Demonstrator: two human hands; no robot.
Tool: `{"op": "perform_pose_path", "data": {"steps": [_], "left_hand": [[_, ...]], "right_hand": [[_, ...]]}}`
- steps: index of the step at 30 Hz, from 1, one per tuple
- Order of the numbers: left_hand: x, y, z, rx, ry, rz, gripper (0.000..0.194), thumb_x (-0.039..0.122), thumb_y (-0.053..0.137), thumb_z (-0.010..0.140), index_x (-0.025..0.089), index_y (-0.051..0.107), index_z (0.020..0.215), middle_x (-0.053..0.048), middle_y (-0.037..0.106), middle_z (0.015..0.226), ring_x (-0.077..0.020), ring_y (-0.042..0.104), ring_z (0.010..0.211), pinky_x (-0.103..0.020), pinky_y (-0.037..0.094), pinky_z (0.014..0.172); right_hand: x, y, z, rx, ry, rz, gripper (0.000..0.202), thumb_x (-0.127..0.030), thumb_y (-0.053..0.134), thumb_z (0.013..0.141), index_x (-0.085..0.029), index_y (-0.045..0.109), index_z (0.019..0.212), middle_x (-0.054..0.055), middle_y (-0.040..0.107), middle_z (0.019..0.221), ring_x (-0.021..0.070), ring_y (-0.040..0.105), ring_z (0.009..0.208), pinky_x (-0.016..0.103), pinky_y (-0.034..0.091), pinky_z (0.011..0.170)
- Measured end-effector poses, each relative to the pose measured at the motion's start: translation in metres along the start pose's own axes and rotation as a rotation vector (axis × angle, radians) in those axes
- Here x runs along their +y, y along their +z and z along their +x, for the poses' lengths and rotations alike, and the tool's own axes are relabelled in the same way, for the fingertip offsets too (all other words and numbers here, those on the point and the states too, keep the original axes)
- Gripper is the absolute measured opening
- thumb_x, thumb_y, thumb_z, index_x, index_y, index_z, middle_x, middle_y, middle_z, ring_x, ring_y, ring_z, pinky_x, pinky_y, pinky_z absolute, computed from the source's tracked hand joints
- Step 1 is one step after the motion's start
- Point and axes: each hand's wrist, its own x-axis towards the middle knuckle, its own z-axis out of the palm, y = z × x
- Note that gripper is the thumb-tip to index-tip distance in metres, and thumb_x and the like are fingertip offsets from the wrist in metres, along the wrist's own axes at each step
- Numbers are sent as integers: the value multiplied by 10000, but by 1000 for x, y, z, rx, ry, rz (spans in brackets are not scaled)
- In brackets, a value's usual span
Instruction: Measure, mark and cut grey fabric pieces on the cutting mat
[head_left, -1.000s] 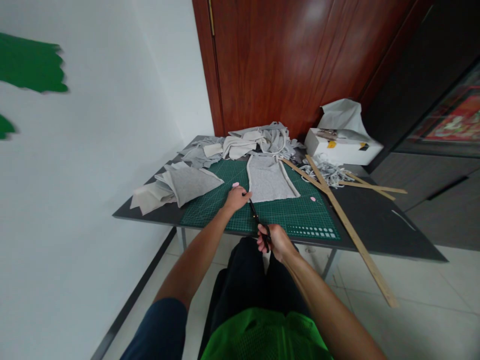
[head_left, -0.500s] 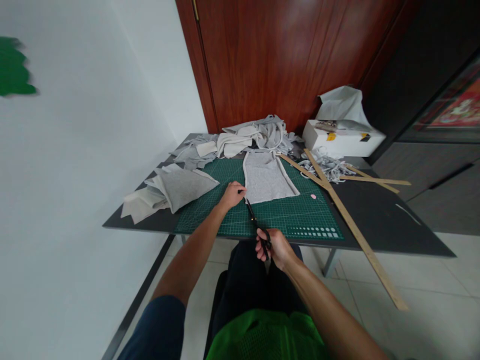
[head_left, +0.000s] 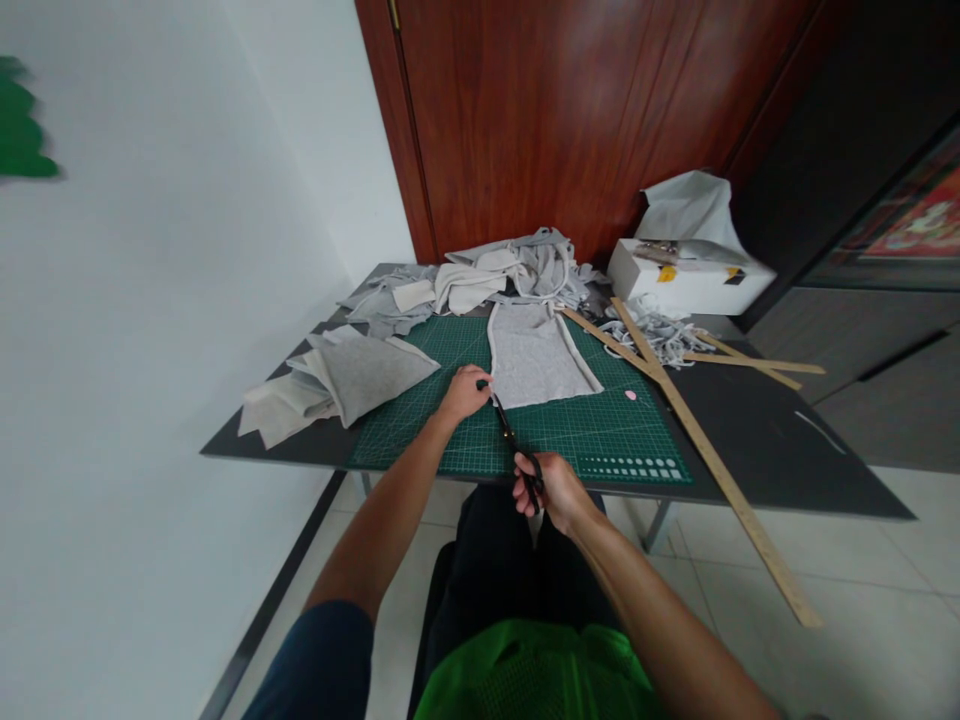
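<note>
A light grey fabric piece with pale edge strips lies flat on the green cutting mat. My left hand is closed at its near left corner, the fingertips pinching the edge. A small dark thing, too small to name, shows by those fingertips. In my right hand are black scissors, with fingers through and around the handles. Their blades point away from me, and the tips reach the same corner of the fabric, close to my left fingertips. Whether the blades are apart is hard to make out.
Folded grey fabric lies at the left and a heap of fabric at the back. Long wooden rulers cross on the right, one overhanging the front edge. Beyond are fabric scraps and a white box; a pink chalk-like piece sits on the mat.
The scissors' tips have shifted very slightly against the fabric corner. Both hands keep nearly the same place, and the view has moved a little.
</note>
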Motion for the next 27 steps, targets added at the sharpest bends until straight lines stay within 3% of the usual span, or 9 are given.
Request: {"op": "perform_pose_path", "data": {"steps": [20,27], "left_hand": [[5,-2,-2,32,-1,-17,237,70,689,771,210,811,919,-59,771,1080,-223,711,1069,-398,542,1081],[6,-3,-3,31,-13,-28,232,72,688,772,209,804,918,-62,765,1083,-223,707,1066,-401,544,1077]], "right_hand": [[-10,8,10,32,14,-46,263,-362,615,913,-167,601,736,42,645,551,149,596,388,218,397,355],[-16,14,9,64,10,-100,257,-290,559,932,-172,595,706,45,646,536,139,589,383,211,396,348]]}}
